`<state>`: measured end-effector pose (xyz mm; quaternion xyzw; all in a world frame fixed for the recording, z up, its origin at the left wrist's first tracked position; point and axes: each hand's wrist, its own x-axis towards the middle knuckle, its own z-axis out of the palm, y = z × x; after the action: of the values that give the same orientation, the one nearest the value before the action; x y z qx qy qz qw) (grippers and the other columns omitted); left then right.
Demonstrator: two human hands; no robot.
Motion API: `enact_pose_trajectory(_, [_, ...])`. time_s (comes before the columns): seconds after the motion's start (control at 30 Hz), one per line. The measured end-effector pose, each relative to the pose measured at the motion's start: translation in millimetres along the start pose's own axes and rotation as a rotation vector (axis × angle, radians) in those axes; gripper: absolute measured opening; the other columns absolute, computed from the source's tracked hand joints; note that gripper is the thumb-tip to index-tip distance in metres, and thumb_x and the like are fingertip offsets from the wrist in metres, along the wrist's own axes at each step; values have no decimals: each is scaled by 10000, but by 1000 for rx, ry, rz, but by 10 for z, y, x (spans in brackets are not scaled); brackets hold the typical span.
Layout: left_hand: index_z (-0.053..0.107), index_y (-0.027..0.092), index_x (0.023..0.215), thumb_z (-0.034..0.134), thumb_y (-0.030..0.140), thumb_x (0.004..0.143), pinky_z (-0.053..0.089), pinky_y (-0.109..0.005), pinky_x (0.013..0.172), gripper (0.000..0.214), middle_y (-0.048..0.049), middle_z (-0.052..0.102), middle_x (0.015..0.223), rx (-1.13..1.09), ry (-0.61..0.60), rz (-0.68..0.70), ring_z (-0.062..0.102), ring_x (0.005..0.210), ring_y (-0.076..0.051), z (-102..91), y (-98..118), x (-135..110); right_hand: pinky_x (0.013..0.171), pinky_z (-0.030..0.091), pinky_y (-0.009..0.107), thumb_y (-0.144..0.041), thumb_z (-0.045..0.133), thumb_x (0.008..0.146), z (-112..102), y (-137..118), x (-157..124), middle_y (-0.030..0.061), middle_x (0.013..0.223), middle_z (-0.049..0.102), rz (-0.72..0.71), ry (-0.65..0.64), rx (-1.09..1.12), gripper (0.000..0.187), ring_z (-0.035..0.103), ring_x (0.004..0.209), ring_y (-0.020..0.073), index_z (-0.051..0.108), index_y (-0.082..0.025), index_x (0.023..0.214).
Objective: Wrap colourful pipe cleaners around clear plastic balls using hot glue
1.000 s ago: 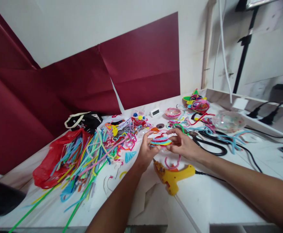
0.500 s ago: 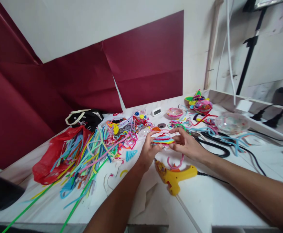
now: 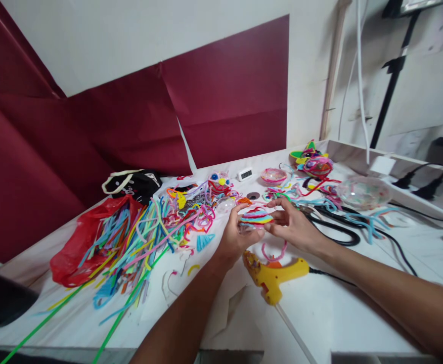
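Between my two hands is a small rounded piece wrapped in striped pipe cleaners (image 3: 256, 217), in red, white, blue and yellow bands. My left hand (image 3: 236, 236) grips its left side, with the thumb along the lower edge. On its right side my right hand (image 3: 292, 225) holds it between thumb and fingers. Just below, a yellow hot glue gun (image 3: 276, 275) lies on the white table with a glue stick out of its back. A curved pink pipe cleaner (image 3: 274, 259) lies between the glue gun and my hands.
To the left, a red plastic bag (image 3: 73, 255) spills loose pipe cleaners (image 3: 141, 247). Farther back are a black bag (image 3: 136, 186), a small digital clock (image 3: 245, 174), a clear bowl (image 3: 363, 193) and a colourful pipe-cleaner figure (image 3: 314, 162). Black cables (image 3: 339, 235) run on the right.
My left thumb has slid a little to the right along the lower edge of the striped piece. Both hands stay in nearly the same place.
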<state>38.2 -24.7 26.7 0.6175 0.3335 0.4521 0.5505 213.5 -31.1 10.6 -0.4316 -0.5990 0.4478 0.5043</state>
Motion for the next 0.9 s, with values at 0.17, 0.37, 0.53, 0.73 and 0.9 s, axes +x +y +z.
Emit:
enact_pose_trajectory(0.17, [431, 192, 1228, 760, 280, 669, 454, -350, 920, 654, -88, 617, 1136, -17, 22, -16, 617, 1029, -234, 1, -14, 10, 617, 457, 294, -302, 692, 714, 25, -29, -21, -8, 789, 674, -11, 43, -81, 427, 615, 672, 168, 419, -253, 1039])
enact_pose_trajectory(0.37, [462, 200, 1190, 765, 275, 662, 476, -321, 833, 614, -58, 637, 1022, 17, 38, -8, 633, 938, -215, -27, -56, 45, 668, 484, 312, -294, 709, 714, 33, -47, -45, 1, 814, 681, -36, 69, -182, 441, 633, 725, 183, 426, -252, 1050])
enact_pose_trajectory(0.53, [464, 202, 1195, 771, 244, 635, 476, -304, 829, 639, -49, 664, 990, -10, 43, -18, 640, 914, -198, -46, -25, 55, 676, 488, 323, -359, 739, 719, 39, -66, -60, 12, 848, 678, -15, 46, -121, 467, 643, 754, 192, 432, -252, 1054])
enact_pose_trajectory(0.73, [470, 214, 1222, 759, 215, 622, 481, -335, 860, 666, -60, 660, 1035, -55, 89, 17, 645, 960, -226, -101, -44, 85, 751, 505, 307, -313, 768, 705, 40, -91, -50, 34, 993, 668, -52, -48, 133, 481, 648, 867, 170, 436, -248, 1047])
enact_pose_trajectory(0.9, [456, 229, 1257, 744, 223, 656, 478, -353, 886, 666, -76, 641, 1133, -106, 48, 29, 625, 1045, -246, -157, -73, 109, 777, 496, 303, -277, 778, 692, 47, -109, -59, 34, 1031, 651, -120, 5, 42, 458, 627, 934, 174, 476, -249, 1036])
